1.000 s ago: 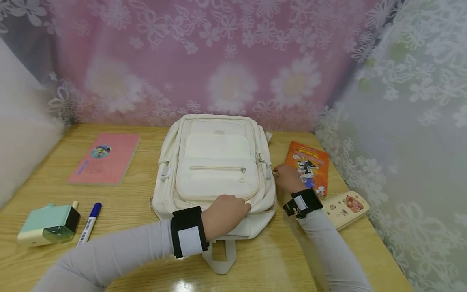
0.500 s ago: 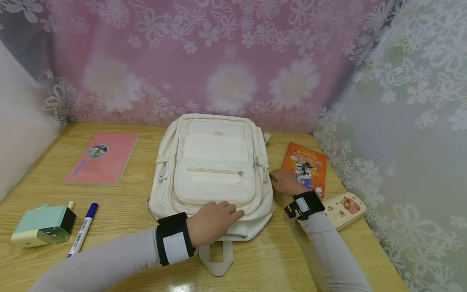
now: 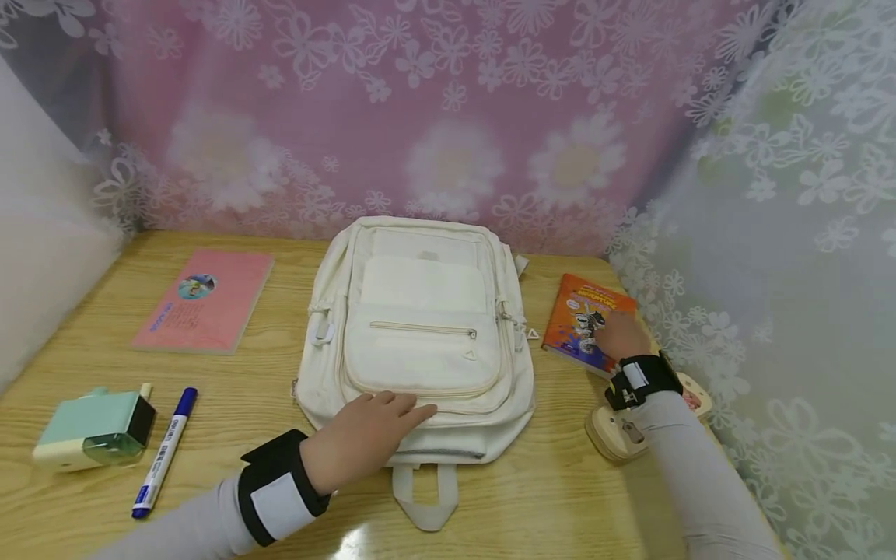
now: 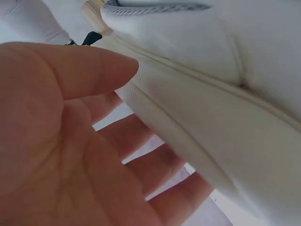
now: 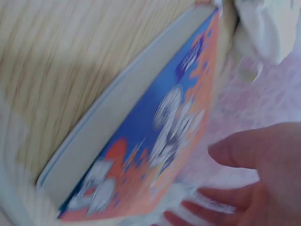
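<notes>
A cream backpack (image 3: 420, 354) lies on the wooden table with its front pocket up. My left hand (image 3: 367, 439) rests at its near edge, fingers extended; in the left wrist view, thumb and spread fingers lie against the pale fabric beside a zipper seam. To the right is an orange and blue book (image 3: 575, 311), lying flat. My right hand (image 3: 621, 338) is over the book's right side. The right wrist view shows that hand (image 5: 263, 179) with thumb and fingers apart and nothing between them; the book (image 5: 155, 141) is slightly blurred there.
A cream pencil case (image 3: 607, 435) lies partly under the right forearm. On the left are a pink notebook (image 3: 203, 307), a blue-capped marker (image 3: 164, 455) and a mint-green, boxy pencil sharpener (image 3: 98, 428). Floral curtains (image 3: 448, 101) bound the table behind and at the sides.
My right hand has left the backpack's right side and moved right over the book. My left hand has uncurled and slid left and toward me along the backpack's near edge.
</notes>
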Demonstrator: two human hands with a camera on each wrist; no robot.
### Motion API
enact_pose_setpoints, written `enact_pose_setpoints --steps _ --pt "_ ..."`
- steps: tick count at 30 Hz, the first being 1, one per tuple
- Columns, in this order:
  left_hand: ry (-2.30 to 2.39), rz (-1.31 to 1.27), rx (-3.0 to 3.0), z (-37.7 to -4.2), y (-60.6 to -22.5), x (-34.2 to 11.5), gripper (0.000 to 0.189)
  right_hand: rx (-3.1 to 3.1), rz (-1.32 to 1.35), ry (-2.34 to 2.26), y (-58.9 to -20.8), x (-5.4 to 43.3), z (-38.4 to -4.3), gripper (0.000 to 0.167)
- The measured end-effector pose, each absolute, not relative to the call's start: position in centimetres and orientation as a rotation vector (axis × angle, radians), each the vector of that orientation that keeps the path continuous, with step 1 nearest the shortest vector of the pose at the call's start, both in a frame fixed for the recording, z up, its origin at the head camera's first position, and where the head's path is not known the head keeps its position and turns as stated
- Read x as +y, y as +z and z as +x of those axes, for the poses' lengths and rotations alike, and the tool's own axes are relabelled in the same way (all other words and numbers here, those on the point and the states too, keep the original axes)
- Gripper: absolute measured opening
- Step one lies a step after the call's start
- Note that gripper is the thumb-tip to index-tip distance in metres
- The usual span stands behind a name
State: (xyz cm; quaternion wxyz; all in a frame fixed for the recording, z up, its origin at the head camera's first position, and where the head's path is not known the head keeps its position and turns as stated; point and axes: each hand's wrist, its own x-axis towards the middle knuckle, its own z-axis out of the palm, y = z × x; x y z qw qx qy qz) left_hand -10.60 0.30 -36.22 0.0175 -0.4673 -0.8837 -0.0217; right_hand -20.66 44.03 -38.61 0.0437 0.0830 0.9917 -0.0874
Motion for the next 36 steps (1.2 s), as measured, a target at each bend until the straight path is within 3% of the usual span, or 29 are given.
enact_pose_setpoints --steps 4,8,11,13,16,19,24,36 --pt "-0.110 -1.459 -2.748 -10.8 -36.2 0.4 0.049 2.912 0.330 -0.221 -40.2 46.9 -21.9 0.039" --pt "-0.150 -1.469 -2.743 -11.1 -36.2 0.5 0.045 2.719 0.397 -0.236 -43.9 51.0 -24.4 0.091" --pt "-0.162 -1.467 -2.740 -11.1 -36.2 0.6 0.042 2.628 0.402 -0.190 -47.3 54.5 -26.7 0.108" --pt "-0.169 -1.458 -2.735 -11.1 -36.3 0.6 0.039 2.637 0.372 -0.134 -49.3 56.6 -27.8 0.108" --pt "-0.163 -1.449 -2.724 -11.0 -36.3 0.7 0.036 2.636 0.328 -0.081 -48.8 56.5 -27.2 0.094" --pt "-0.155 -1.461 -2.733 -10.9 -36.2 0.9 0.036 2.646 0.335 -0.080 -45.3 52.8 -24.0 0.085" --pt "-0.133 -1.476 -2.796 -10.6 -36.2 1.3 0.041 2.598 0.445 -0.161 -41.3 48.3 -19.5 0.093" --pt "-0.111 -1.438 -2.835 -10.2 -36.1 1.2 0.045 2.449 0.451 -0.258 -40.2 47.2 -19.6 0.090"
